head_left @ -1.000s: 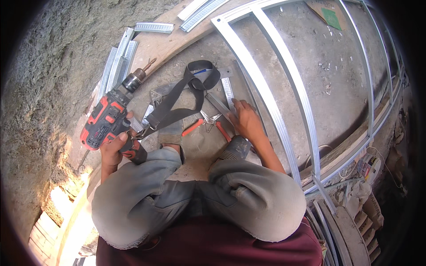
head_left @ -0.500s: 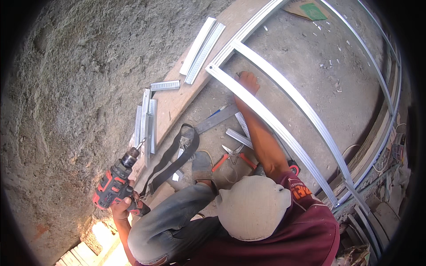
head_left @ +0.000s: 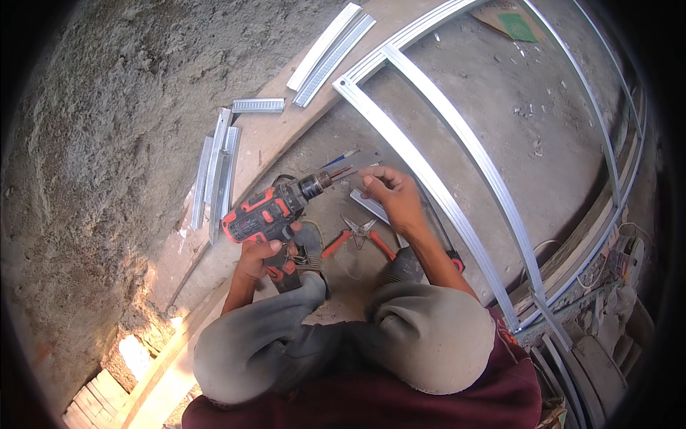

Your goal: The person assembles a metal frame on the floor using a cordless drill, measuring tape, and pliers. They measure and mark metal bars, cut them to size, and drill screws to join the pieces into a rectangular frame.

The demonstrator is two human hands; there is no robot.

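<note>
Fingers (head_left: 268, 249) grip the red drill (head_left: 268, 212), others (head_left: 377, 179) pinch its bit, above the dusty concrete floor (head_left: 493, 100).

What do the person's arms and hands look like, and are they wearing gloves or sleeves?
No gloves: both the left hand and the right hand are bare, and so are both forearms up to the elbows. No watch or rings show. The dark red top has short sleeves, and the trousers are dusty grey.
</note>
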